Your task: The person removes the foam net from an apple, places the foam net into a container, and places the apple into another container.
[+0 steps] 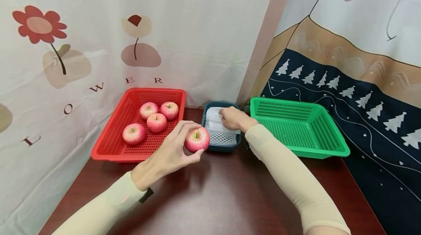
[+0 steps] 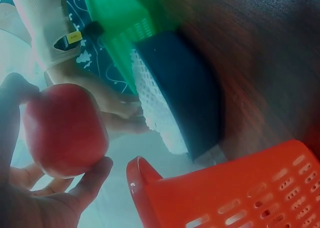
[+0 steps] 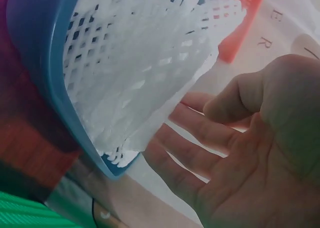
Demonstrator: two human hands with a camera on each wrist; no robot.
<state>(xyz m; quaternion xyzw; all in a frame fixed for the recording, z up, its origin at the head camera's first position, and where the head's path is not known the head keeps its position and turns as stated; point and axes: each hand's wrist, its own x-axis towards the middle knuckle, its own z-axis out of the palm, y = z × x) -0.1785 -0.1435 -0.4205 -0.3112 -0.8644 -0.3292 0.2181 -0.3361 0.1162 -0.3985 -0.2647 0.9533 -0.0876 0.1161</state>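
Observation:
My left hand (image 1: 171,147) holds a red-pink apple (image 1: 197,140) between thumb and fingers, above the table in front of a small dark blue basket (image 1: 222,148). White foam mesh fruit nets (image 1: 223,138) lie stacked in that basket. My right hand (image 1: 236,118) reaches over it from the right. In the right wrist view, the fingers (image 3: 200,130) reach to the edge of the foam nets, their tips partly hidden behind it, while the thumb bends near the index finger. More apples (image 1: 134,133) sit in the red basket (image 1: 112,155) on the left.
A green perforated basket (image 1: 299,151) stands at the right on the dark red-brown table (image 1: 223,198). Printed curtains (image 1: 204,37) hang behind and beside the table. The blue basket stands between the red and green ones.

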